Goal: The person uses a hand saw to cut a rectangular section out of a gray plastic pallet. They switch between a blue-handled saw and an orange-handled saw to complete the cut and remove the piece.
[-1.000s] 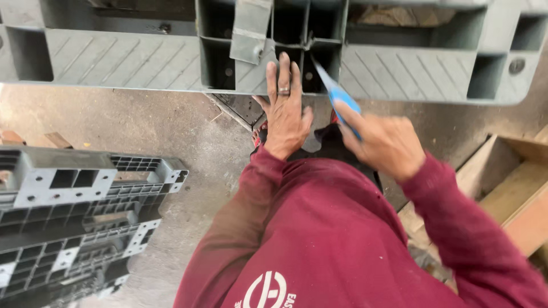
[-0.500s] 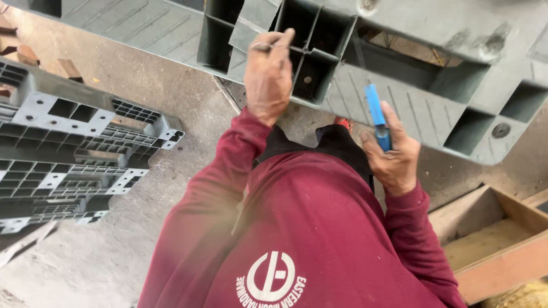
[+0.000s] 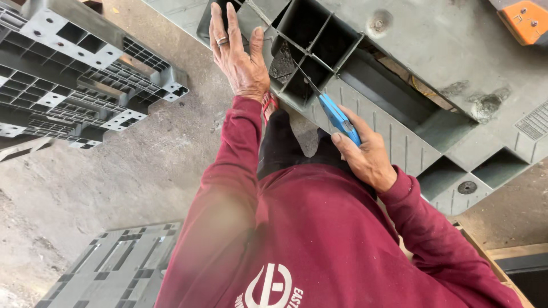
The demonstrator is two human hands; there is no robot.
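At far left, a stack of grey pallets [image 3: 85, 80] is seen on the concrete floor [image 3: 142, 182], at least two deep; the exact count cannot be told. Lower left, one more flat pallet [image 3: 123, 268] is seen. That makes at least four pallets with the big one [image 3: 434, 63] being worked on up top.

The left hand [image 3: 237, 54] is laid flat against the big pallet's edge, fingers [image 3: 217, 23] stretched fully open, nothing gripped; one ring is worn. Just right of it, one blue-handled knife [image 3: 338, 118] is held in the right hand [image 3: 365, 154], fingers curled tight round the handle, its thin tip pushed into a cell of the pallet's grid.

Risk, as judged: the tip could be snapped or could skid off the plastic rib if it is levered hard, and the open left hand, near the blade's line, could be cut. One orange block [image 3: 524, 20] is glimpsed far right.
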